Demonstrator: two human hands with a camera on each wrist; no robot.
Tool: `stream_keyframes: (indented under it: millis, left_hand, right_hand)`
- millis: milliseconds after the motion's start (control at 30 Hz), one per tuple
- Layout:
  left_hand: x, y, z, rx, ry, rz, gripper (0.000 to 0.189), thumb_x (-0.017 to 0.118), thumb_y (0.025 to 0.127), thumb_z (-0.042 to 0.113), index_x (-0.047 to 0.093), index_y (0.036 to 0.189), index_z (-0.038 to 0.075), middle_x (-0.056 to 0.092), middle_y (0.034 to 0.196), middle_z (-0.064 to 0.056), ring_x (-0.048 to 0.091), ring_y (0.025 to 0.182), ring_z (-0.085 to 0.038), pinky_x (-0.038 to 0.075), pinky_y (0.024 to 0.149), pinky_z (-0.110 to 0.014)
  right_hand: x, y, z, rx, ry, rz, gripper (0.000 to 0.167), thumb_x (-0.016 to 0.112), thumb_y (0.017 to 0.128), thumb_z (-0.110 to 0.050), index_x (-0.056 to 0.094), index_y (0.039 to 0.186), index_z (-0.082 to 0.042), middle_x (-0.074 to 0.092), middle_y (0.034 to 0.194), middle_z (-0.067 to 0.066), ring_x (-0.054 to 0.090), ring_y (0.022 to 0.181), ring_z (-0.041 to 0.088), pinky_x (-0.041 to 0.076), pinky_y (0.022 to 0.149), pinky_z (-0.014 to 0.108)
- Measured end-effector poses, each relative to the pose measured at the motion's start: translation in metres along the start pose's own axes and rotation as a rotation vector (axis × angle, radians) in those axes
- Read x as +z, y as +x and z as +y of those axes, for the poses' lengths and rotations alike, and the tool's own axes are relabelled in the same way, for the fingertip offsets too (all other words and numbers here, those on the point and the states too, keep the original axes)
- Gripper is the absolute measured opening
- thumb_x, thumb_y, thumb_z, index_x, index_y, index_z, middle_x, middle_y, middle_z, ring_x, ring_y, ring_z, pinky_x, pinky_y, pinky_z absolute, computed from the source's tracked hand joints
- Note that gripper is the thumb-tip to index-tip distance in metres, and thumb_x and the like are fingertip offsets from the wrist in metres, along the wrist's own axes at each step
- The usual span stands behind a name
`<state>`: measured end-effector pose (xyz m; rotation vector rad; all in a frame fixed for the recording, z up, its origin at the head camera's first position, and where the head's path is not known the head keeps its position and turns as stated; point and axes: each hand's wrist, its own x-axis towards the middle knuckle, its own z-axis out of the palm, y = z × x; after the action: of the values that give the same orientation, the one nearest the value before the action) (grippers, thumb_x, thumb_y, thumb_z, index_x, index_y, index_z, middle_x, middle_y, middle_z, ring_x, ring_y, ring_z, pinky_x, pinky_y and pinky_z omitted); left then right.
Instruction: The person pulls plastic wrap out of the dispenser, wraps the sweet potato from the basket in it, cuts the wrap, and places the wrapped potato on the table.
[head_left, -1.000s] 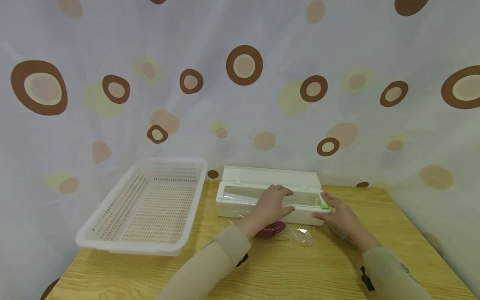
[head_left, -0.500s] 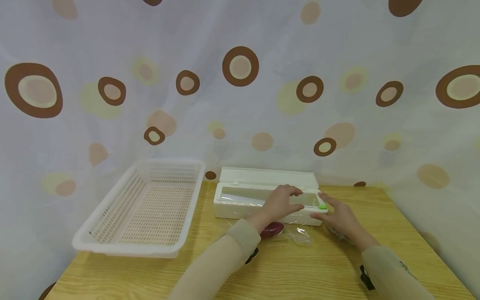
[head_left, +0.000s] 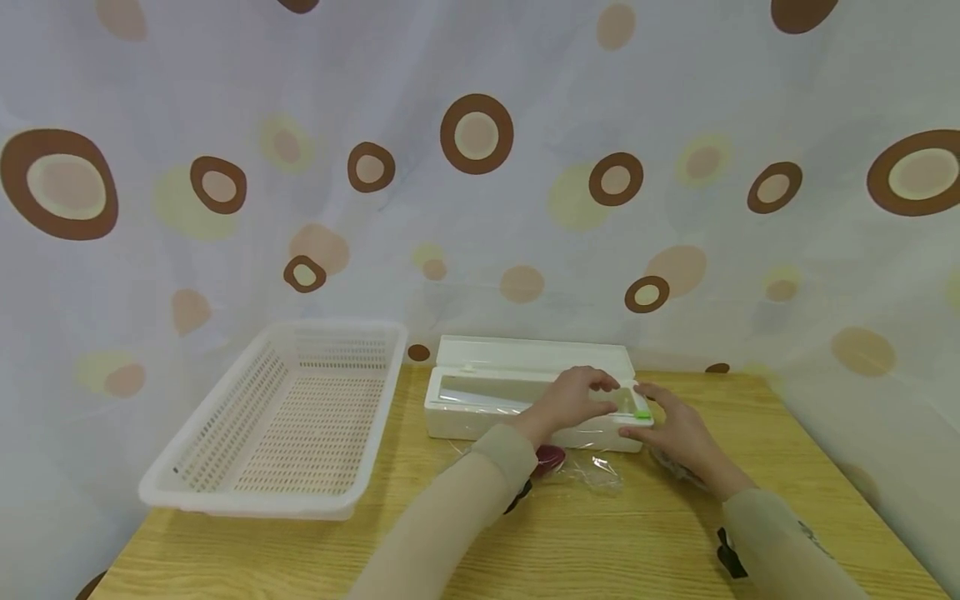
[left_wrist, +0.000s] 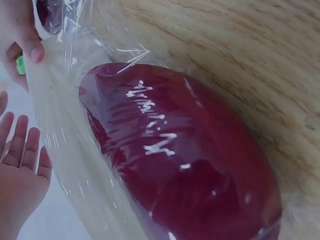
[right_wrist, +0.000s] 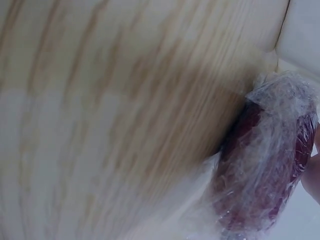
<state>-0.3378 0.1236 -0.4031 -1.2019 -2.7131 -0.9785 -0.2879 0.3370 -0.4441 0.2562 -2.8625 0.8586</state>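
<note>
A white cling film dispenser (head_left: 468,427) lies at the back of the table with its lid raised; a green slider (head_left: 642,414) sits at its right end. My right hand (head_left: 678,429) grips that right end, thumb at the front and fingers over the top. My left hand (head_left: 570,398) hovers over the dispenser's right half, fingers spread and loosely bent, holding nothing. Clear film (left_wrist: 65,135) runs from the dispenser over a glossy dark red-purple oblong thing (left_wrist: 185,150), partly hidden by my left forearm in the head view. Another such thing (right_wrist: 265,170), wrapped in crinkled film, lies beside my right wrist.
A white perforated plastic basket (head_left: 247,505) stands on the left of the wooden table (head_left: 600,550). Close behind the table hangs a patterned curtain (head_left: 480,217). Loose clear film (head_left: 600,471) lies in front of the dispenser.
My left hand has slid rightward along the dispenser, toward the green slider end. My right hand keeps its hold there. The head view has shifted slightly.
</note>
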Motion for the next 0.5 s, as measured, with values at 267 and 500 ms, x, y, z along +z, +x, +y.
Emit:
stream_keyframes:
  millis: [267, 500]
  left_hand:
    - [0.01, 0.01, 0.001, -0.054, -0.084, -0.043, 0.025, 0.064, 0.09, 0.028, 0.067, 0.113, 0.018, 0.066, 0.108, 0.007, 0.057, 0.103, -0.007, 0.044, 0.085, -0.016]
    - [0.024, 0.015, 0.005, -0.068, -0.1, -0.05, 0.022, 0.063, 0.091, 0.033, 0.07, 0.107, 0.021, 0.066, 0.1, 0.014, 0.057, 0.098, -0.003, 0.045, 0.082, -0.016]
  right_hand:
    - [0.0, -0.002, 0.0, 0.008, 0.014, 0.017, 0.09, 0.072, 0.075, -0.053, 0.038, 0.142, -0.004, 0.03, 0.15, 0.022, 0.029, 0.131, 0.05, 0.032, 0.095, 0.066]
    - [0.001, -0.002, -0.001, -0.009, 0.023, 0.019, 0.089, 0.072, 0.075, -0.053, 0.039, 0.142, -0.005, 0.033, 0.149, 0.021, 0.032, 0.13, 0.05, 0.034, 0.093, 0.067]
